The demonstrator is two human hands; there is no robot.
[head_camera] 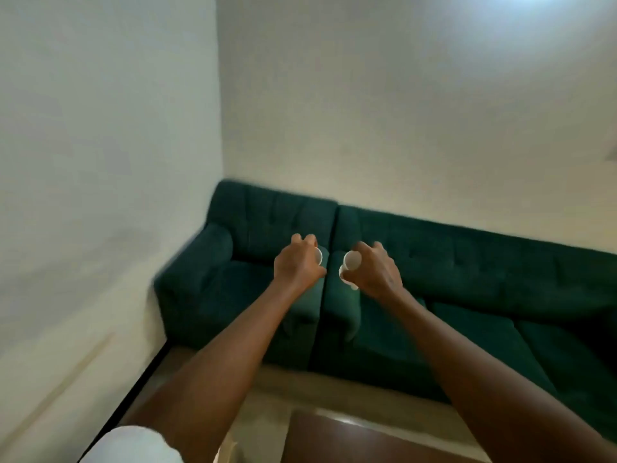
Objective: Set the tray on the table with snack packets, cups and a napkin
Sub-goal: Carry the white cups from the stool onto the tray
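Readable text: none anywhere in this blurred frame.
Cups: the left cup [319,256] and the right cup [352,260] show only plain white; no print, brand or number can be made out.
Sofa: the green sofa [450,262] carries no legible tag or label.
Walls: the pale wall [400,111] bears no sign or writing that can be read.
Tabletop: the brown tabletop [350,442] at the lower edge shows no lettering.
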